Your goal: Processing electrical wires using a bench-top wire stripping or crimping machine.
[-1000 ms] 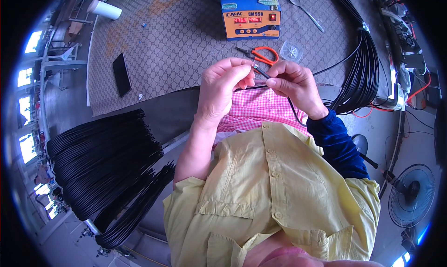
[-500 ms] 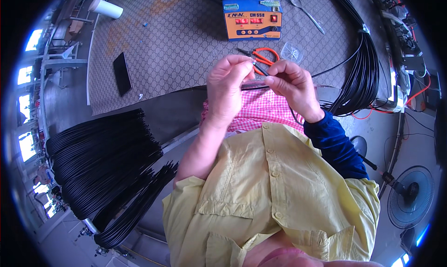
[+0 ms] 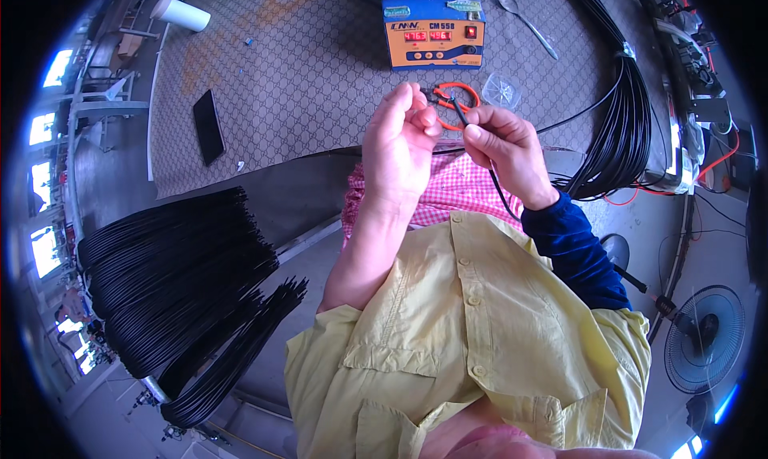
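My right hand (image 3: pixel 502 149) pinches a thin black cable (image 3: pixel 498 189) whose end sticks up between the fingers and whose length hangs down past my wrist. My left hand (image 3: pixel 400 139) is raised beside it, fingers curled, fingertips close to the cable end; whether it holds anything I cannot tell. Both hands hover over the near edge of the patterned table mat (image 3: pixel 304 75). Orange-handled cutters (image 3: pixel 452 99) lie on the mat just beyond the hands.
A blue and orange box with red digit displays (image 3: pixel 432 35) stands at the back. A black phone (image 3: pixel 209 127), white paper cup (image 3: pixel 180 13), spoon (image 3: pixel 528 21) and small clear dish (image 3: pixel 502 89) lie on the mat. Black cable bundles lie left (image 3: pixel 176 275) and right (image 3: pixel 624 123). A fan (image 3: pixel 704 339) stands on the floor.
Both hands have risen slightly and moved a little apart; the left hand's fingers have curled upward while the right keeps hold of the cable.
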Demonstrator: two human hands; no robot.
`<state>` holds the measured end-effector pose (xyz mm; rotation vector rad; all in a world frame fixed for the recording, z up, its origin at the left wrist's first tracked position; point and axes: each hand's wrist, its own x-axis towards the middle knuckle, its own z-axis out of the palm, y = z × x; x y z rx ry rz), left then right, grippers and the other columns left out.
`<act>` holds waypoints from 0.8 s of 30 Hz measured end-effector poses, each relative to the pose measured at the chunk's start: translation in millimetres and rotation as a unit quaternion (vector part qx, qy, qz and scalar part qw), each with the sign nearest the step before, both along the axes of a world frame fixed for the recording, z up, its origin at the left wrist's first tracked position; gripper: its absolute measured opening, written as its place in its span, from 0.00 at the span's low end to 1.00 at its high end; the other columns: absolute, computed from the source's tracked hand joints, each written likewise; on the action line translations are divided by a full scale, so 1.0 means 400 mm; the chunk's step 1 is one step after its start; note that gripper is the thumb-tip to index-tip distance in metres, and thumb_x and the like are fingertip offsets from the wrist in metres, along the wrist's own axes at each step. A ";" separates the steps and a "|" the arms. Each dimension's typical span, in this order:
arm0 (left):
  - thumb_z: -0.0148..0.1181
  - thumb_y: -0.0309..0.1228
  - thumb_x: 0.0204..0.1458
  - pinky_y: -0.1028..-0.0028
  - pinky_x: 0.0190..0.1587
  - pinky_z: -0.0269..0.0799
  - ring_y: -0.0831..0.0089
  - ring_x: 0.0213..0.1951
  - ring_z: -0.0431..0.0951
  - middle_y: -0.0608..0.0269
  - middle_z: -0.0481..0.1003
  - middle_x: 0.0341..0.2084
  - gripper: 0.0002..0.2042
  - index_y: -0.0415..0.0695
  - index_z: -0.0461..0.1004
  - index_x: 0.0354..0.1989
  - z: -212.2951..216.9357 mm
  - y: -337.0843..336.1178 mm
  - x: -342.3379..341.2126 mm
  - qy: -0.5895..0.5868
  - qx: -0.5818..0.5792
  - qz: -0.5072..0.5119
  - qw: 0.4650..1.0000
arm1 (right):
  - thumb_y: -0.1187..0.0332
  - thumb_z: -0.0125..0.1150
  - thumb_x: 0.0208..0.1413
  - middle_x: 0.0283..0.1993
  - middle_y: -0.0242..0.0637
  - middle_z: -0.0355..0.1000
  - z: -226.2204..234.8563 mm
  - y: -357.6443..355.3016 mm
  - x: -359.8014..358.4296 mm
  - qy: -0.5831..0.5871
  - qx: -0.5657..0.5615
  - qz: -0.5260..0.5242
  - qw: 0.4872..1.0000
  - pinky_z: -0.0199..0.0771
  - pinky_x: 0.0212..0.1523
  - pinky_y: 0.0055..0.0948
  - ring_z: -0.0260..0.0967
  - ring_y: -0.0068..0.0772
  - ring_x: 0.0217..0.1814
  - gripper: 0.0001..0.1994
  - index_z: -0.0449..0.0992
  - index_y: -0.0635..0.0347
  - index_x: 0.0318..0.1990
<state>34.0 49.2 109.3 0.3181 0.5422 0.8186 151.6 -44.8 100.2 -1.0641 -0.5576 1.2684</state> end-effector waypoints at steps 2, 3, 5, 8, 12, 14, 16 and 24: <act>0.51 0.32 0.51 0.80 0.26 0.62 0.80 0.22 0.66 0.68 0.68 0.21 0.08 0.40 0.70 0.30 -0.005 0.003 -0.012 0.035 -0.007 -0.041 0.999 | 0.72 0.52 0.52 0.23 0.26 0.62 -0.002 -0.003 0.007 0.011 0.004 0.011 1.000 0.53 0.19 0.12 0.54 0.13 0.20 0.06 0.68 0.65 0.35; 0.50 0.33 0.51 0.80 0.26 0.62 0.80 0.22 0.66 0.67 0.69 0.21 0.09 0.40 0.70 0.31 -0.007 0.002 -0.015 0.038 -0.006 -0.066 0.997 | 0.72 0.52 0.53 0.23 0.26 0.62 0.001 -0.004 0.011 0.016 0.000 0.016 1.000 0.52 0.19 0.12 0.54 0.13 0.19 0.06 0.68 0.64 0.35; 0.50 0.34 0.52 0.81 0.26 0.62 0.81 0.22 0.66 0.67 0.69 0.21 0.10 0.39 0.71 0.33 -0.003 -0.003 -0.018 0.038 0.004 -0.101 0.994 | 0.71 0.52 0.53 0.23 0.26 0.62 0.008 -0.005 0.014 0.035 -0.013 0.026 0.999 0.51 0.18 0.12 0.54 0.13 0.19 0.06 0.68 0.64 0.35; 0.49 0.34 0.53 0.82 0.25 0.62 0.81 0.22 0.66 0.67 0.69 0.21 0.10 0.39 0.71 0.32 -0.002 -0.006 -0.018 0.023 0.034 -0.119 0.992 | 0.69 0.52 0.53 0.23 0.26 0.62 0.016 -0.007 0.018 0.079 -0.030 0.044 0.995 0.49 0.17 0.11 0.54 0.13 0.19 0.06 0.68 0.63 0.35; 0.47 0.34 0.53 0.79 0.26 0.62 0.78 0.24 0.66 0.65 0.68 0.23 0.10 0.39 0.68 0.31 -0.007 -0.003 -0.020 0.024 0.050 -0.133 0.990 | 0.70 0.52 0.53 0.24 0.27 0.63 0.020 -0.008 0.023 0.118 -0.028 0.061 0.991 0.49 0.16 0.12 0.53 0.14 0.17 0.06 0.69 0.62 0.35; 0.48 0.33 0.53 0.80 0.26 0.63 0.78 0.24 0.67 0.65 0.68 0.22 0.09 0.39 0.68 0.31 -0.005 -0.006 -0.019 0.033 0.056 -0.125 0.990 | 0.71 0.52 0.53 0.24 0.28 0.63 0.019 -0.009 0.023 0.107 -0.036 0.053 0.992 0.49 0.16 0.12 0.53 0.14 0.17 0.05 0.69 0.62 0.35; 0.49 0.32 0.53 0.80 0.27 0.63 0.78 0.24 0.68 0.65 0.69 0.22 0.09 0.39 0.69 0.31 0.001 -0.011 -0.017 0.048 0.078 -0.100 0.991 | 0.71 0.52 0.53 0.24 0.28 0.63 0.015 -0.008 0.023 0.084 -0.049 0.045 0.994 0.49 0.16 0.12 0.53 0.14 0.17 0.05 0.69 0.62 0.34; 0.49 0.31 0.52 0.80 0.27 0.64 0.78 0.24 0.69 0.65 0.69 0.22 0.07 0.40 0.69 0.31 -0.001 -0.010 -0.020 0.066 0.088 -0.086 0.990 | 0.70 0.52 0.53 0.21 0.24 0.62 0.009 -0.008 0.012 -0.028 -0.038 0.016 0.999 0.50 0.17 0.11 0.53 0.11 0.18 0.06 0.69 0.64 0.34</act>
